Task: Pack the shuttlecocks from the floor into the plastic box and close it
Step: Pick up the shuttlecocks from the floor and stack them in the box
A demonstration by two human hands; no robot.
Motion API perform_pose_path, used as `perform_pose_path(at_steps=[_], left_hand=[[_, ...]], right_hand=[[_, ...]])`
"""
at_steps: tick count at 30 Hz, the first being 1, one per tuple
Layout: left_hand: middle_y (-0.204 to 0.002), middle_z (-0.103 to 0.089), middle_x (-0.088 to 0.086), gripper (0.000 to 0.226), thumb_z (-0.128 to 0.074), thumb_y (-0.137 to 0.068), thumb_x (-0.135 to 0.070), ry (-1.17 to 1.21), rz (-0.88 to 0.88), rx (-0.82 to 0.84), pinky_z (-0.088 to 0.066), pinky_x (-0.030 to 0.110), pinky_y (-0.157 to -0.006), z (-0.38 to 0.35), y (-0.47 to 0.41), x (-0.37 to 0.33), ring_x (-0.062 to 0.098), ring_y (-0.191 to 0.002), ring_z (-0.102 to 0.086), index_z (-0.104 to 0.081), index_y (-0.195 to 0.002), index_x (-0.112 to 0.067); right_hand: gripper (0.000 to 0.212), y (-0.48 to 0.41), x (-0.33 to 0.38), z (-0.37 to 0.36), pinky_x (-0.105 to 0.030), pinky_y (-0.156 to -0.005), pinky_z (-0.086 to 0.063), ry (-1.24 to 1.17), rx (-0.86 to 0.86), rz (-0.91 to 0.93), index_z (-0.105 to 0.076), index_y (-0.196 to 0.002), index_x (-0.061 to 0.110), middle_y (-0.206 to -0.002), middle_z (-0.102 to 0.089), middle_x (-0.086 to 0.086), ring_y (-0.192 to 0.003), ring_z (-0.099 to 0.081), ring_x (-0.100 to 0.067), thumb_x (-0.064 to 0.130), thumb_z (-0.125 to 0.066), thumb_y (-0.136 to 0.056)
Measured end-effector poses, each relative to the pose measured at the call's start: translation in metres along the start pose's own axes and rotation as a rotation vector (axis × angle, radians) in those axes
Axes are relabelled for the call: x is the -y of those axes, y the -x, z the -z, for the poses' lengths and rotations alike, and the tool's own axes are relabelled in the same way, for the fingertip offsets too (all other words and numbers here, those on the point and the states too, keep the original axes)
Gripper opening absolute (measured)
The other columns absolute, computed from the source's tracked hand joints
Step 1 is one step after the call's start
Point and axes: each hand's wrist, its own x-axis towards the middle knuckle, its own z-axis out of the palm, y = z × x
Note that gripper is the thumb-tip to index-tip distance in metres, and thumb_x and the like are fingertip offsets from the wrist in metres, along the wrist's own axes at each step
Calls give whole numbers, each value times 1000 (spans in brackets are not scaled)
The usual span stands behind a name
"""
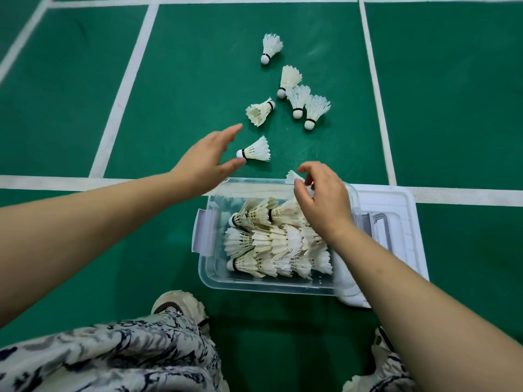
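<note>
Head view. The box is clear plastic and stands open on the green floor, just in front of the person's knees. Its white lid lies flat on the floor at the right side, and one edge of it is under the box. Inside the box the packed shuttlecocks lie on their sides in rows, pushed one into another, with the corks toward the left.

Six loose shuttlecocks lie on the floor beyond the box, between two white lines. Three of them touch each other, one lies far away alone, and one lies to the left of the three. The nearest shuttlecock lies on its side with its cork pointing left.

The left hand reaches to this nearest shuttlecock. Its fingers are straight and spread wide from the thumb, and it holds nothing. The thumb tip is just beside the cork; I cannot tell if it touches.

The right hand is over the far right corner of the box, with its fingers curled. One more shuttlecock shows its feathers at the fingertips, at the far rim. Whether the fingers pinch it I cannot tell.

Below are a pale shoe and patterned trousers.
</note>
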Motion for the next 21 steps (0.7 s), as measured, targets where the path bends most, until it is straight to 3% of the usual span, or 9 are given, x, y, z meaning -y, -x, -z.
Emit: perform_pose_path(at_steps=[4,8,11,17,21], left_hand=[[-139,-46,7,62,-54,-92,-31,18,18,-31,-35,31,-99,7,3,4,22,-118,-50,-25,-146,-24],[-140,-44,8,62,-54,-92,-29,-16,-6,-54,-36,29,-97,25,2,9,23,-117,-51,-25,-146,-23],[-140,-44,8,62,-54,-91,-31,-46,23,-58,-37,28,-95,45,-10,13,24,-114,-53,-25,-145,-25],[-140,-43,10,72,-60,-85,-41,-73,25,171,-37,32,-101,27,-46,-1,26,-116,-52,-22,-145,-30],[-140,-40,9,82,-63,-82,-46,-107,-51,269,-36,31,-100,-9,-71,-16,25,-123,-45,-16,-147,-30]], right_hand=[[22,-24,9,10,-31,-82,-36,110,116,117,-56,-111,15,-90,-50,4,-90,-49,-17,25,-47,-93],[32,-47,14,25,-36,-95,-40,273,372,228,-50,-123,20,-120,-52,-4,-114,-48,-22,32,-47,-94],[38,-69,17,47,-36,-99,-38,438,514,307,-46,-128,21,-128,-47,-7,-119,-46,-26,36,-48,-94],[36,-121,18,53,-34,-98,-40,264,394,171,-51,-123,18,-125,-50,-9,-110,-52,-25,37,-51,-92],[44,-141,-4,28,-38,-102,-40,259,419,107,-48,-126,19,-131,-47,-10,-115,-51,-26,40,-57,-88]])
